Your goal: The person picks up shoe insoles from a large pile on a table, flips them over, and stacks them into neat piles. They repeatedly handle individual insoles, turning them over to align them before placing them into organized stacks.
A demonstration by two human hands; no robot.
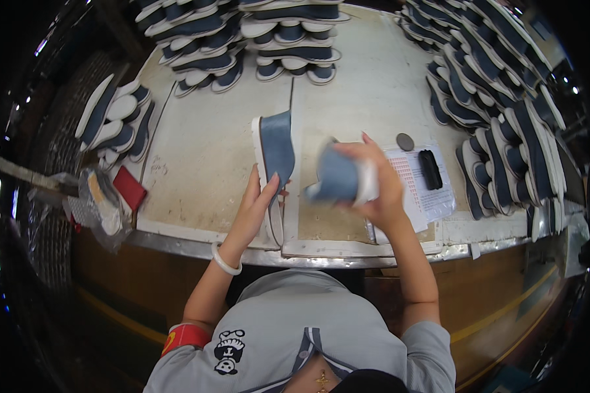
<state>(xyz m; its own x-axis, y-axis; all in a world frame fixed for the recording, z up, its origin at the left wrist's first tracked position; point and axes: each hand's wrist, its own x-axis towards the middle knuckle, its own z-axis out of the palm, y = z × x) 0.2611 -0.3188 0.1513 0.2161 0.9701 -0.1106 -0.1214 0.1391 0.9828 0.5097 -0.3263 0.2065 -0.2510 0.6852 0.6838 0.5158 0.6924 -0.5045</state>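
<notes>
My left hand (254, 200) grips a wedge shoe sole (277, 145) near its lower, thinner end. The sole stands on edge, its blue side facing right and its white rim on the left. In my right hand (380, 187) is a second blue and white wedge sole (339, 175), blurred by motion and tilted, with its blue part toward the first sole. A small gap separates the two soles. The fingers of my right hand are partly hidden behind the sole it holds.
Stacks of similar soles stand at the back (292, 50), at the right (505, 157) and at the left (117, 121). Right of my right hand lie printed sheets (403, 177), a black oblong object (430, 169) and a round grey disc (405, 141). A red booklet (130, 188) rests near the table's left edge.
</notes>
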